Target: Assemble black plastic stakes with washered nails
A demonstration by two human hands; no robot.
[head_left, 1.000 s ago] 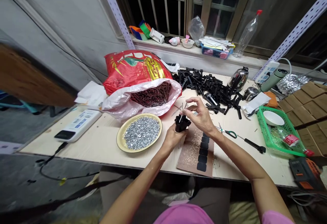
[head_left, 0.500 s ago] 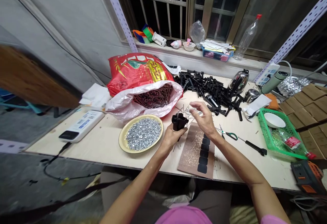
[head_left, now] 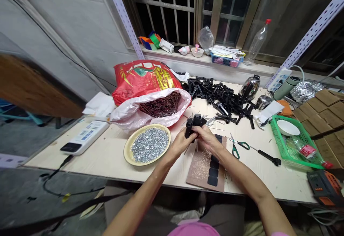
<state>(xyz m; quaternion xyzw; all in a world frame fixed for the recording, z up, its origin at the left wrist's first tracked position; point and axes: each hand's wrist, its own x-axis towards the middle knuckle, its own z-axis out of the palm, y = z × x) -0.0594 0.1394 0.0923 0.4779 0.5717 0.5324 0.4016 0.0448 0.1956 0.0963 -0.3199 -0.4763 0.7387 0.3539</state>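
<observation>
My left hand (head_left: 179,144) is closed around a small black plastic part (head_left: 194,123), held just above the table. My right hand (head_left: 208,139) presses against the same part from the right with its fingers pinched; a thin metal pin hangs down below it. Loose thin pins (head_left: 215,120) lie on the table just behind my hands. A yellow plate of small silver pieces (head_left: 147,145) sits left of my hands. Under my wrists lies a brown cardboard sheet (head_left: 206,168) with black pads on it.
A pile of black plastic parts (head_left: 220,94) lies behind, next to a white bag of dark red rods (head_left: 158,105) and a red bag (head_left: 142,76). Scissors (head_left: 238,145), a screwdriver (head_left: 266,154) and a green basket (head_left: 295,139) are to the right. A power strip (head_left: 84,136) lies left.
My right hand came back from the loose pins to the black part and now closes on it beside my left hand. The part has tipped and risen a little.
</observation>
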